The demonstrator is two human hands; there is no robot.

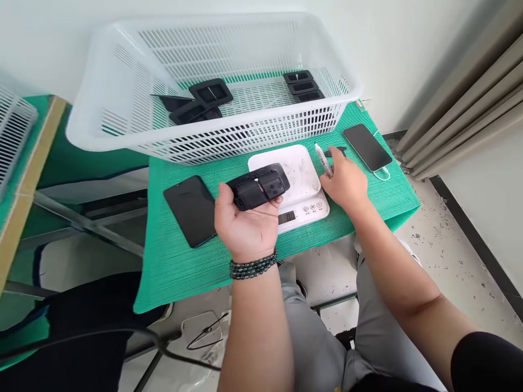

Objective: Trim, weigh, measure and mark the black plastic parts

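Note:
My left hand [245, 226] is raised palm-up over the green mat and grips a flat black plastic part [258, 186] with two raised blocks on it. A dark bead bracelet circles that wrist. My right hand [346, 182] rests on the mat just right of a white digital scale [300, 179], fingers closed round a white marker pen [323, 159] that points away from me. The black part hangs just above the scale's front left corner.
A large white slotted basket [212, 128] stands tilted at the back of the mat, with several black parts [204, 100] inside. A black phone [192, 209] lies left of my left hand, another phone [366, 147] with a white cable at the right. The green mat [183, 261] ends near my knees.

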